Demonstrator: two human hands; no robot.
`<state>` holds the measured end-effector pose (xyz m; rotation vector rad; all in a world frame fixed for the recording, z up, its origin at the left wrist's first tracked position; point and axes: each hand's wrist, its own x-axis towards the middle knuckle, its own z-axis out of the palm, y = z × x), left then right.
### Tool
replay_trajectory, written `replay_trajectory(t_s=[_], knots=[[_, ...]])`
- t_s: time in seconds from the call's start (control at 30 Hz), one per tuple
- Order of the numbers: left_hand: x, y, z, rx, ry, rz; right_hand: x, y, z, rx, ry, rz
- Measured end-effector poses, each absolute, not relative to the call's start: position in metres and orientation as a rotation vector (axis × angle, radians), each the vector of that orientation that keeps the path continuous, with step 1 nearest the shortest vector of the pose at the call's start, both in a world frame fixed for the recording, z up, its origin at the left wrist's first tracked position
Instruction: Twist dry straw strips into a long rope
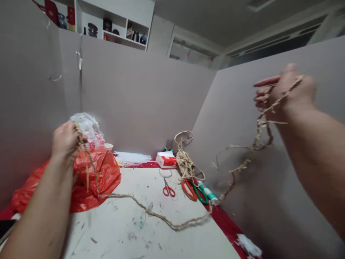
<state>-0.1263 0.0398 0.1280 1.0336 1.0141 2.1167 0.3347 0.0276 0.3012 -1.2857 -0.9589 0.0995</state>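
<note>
Gripping twisted straw rope (176, 227) in closed left hand (66, 140) and curled, blurred right hand (285, 90), with slack across white tabletop (121, 230). Apparently twisted along most of visible length; ragged, with loose ends (237, 146) near right hand left untidied. Cannot tell whether finished.

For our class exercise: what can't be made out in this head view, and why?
In the head view:
Right hand: motion blur hides exactly how its fingers meet the rope.
Left hand: its own back hides most fingers.
Orange-red plastic bag: its folds hide any contents.
Black object: cut off by the left edge, unidentifiable.
Upper-left dark jar: too small for surface detail.
</note>
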Motion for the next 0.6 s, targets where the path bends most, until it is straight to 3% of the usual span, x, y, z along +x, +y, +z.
replay_trajectory(t_s=[0.17, 0.23, 0.37, 0.5, 0.6], knots=[[-0.067, 0.016, 0.134, 1.389, 0.868, 1.754, 0.208, 0.014, 0.193, -1.241, -1.55, 0.628], [-0.046, 0.006, 0.133, 1.456, 0.812, 1.647, 0.167, 0.003, 0.144, -1.237, -1.893, 1.023], [-0.026, -0.009, 0.132, 1.515, 0.699, 1.545, 0.113, -0.01, 0.061, -0.802, -2.026, 1.628], [-0.032, -0.018, 0.138, 1.554, 0.632, 1.573, 0.104, -0.008, 0.023, -0.802, -2.071, 1.788], [-0.039, -0.021, 0.143, 1.564, 0.64, 1.649, 0.128, -0.001, 0.033, -0.912, -2.126, 1.662]])
